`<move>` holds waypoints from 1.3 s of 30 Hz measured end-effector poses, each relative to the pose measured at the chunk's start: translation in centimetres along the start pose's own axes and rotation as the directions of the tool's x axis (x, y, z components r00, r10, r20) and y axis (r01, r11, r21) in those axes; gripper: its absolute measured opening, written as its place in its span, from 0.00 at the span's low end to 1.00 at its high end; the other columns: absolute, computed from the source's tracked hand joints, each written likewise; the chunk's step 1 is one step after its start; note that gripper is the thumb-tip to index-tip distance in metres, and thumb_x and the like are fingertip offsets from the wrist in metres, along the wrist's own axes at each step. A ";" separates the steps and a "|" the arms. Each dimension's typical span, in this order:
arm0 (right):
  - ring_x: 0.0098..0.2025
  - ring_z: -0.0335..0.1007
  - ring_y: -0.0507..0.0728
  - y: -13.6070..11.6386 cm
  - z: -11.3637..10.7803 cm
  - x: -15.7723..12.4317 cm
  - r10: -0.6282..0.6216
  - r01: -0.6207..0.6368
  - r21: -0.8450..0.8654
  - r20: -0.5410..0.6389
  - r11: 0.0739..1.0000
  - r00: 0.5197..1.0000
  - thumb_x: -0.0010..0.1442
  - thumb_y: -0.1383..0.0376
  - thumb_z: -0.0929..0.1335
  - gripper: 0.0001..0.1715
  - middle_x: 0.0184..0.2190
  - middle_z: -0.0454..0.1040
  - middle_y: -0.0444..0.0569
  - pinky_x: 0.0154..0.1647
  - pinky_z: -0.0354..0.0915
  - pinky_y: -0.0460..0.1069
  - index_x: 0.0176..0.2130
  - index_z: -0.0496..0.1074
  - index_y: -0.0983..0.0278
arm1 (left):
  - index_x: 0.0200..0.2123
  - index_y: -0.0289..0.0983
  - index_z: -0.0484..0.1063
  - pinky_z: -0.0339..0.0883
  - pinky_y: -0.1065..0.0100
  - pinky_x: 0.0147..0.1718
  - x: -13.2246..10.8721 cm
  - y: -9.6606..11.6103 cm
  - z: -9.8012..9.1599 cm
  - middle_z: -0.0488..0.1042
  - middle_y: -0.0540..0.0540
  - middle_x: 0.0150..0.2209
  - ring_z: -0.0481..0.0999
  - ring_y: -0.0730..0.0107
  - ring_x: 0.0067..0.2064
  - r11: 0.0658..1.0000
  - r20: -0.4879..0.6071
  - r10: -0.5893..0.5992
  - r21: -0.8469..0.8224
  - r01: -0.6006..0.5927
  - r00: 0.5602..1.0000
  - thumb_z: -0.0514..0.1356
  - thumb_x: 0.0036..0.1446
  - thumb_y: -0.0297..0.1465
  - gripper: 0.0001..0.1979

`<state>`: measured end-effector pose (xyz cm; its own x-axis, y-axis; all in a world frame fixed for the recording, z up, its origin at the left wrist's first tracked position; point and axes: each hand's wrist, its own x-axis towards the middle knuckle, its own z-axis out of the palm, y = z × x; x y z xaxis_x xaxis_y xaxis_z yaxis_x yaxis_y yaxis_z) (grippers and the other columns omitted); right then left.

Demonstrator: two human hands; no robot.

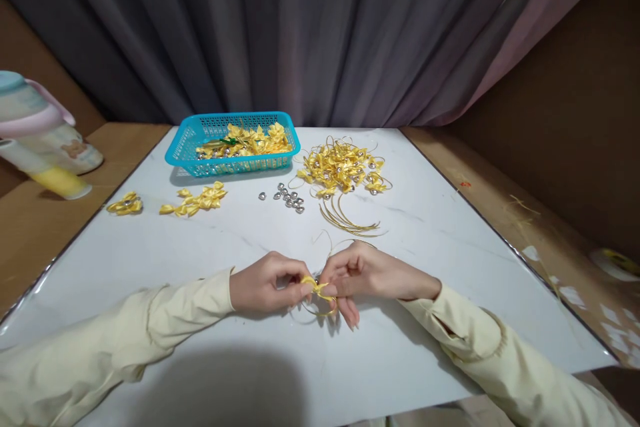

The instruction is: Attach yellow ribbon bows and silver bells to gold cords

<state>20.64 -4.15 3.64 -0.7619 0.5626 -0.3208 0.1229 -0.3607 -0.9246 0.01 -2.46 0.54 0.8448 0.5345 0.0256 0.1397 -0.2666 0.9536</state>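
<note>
Between my two hands, above the white table top, is a yellow ribbon bow [317, 285] with a gold cord looped below it. My left hand [274, 283] pinches the bow's left side between thumb and fingertips. On its other side, my right hand [353, 273] grips the bow with thumb and forefinger, its lower fingers loosely spread. A small silvery bit, partly hidden, shows beside the bow. Beyond the hands lie cut gold cords [345, 219], several silver heart-shaped beads [290, 197] and a heap of yellow bows with beads and cords [340, 167].
A blue plastic basket [183, 161] holding yellow bows stands at the back. Loose yellow bows [197, 200] and a small bundle of bows [125, 204] lie at the left. A bottle [75, 147] and a yellow-and-white roll [55, 177] are on the brown surface beside the table [240, 367].
</note>
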 end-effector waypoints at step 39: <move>0.09 0.59 0.46 1.2 -0.9 1.0 0.088 -0.095 0.105 0.069 0.990 0.994 0.57 0.62 0.67 0.12 0.19 0.74 0.46 0.09 0.55 0.40 0.34 0.68 0.70 | 0.15 0.31 0.68 0.55 0.76 0.18 1.6 -0.5 -1.6 0.66 0.50 0.14 0.62 0.79 0.17 0.599 -0.095 -0.347 -0.788 0.143 0.933 0.62 0.41 0.29 0.10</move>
<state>20.60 -3.32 2.05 -0.7900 0.4763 -0.3860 0.1274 -0.4883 -0.8633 0.45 -0.20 0.56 0.6907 0.6673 -0.2788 -0.2023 0.5485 0.8113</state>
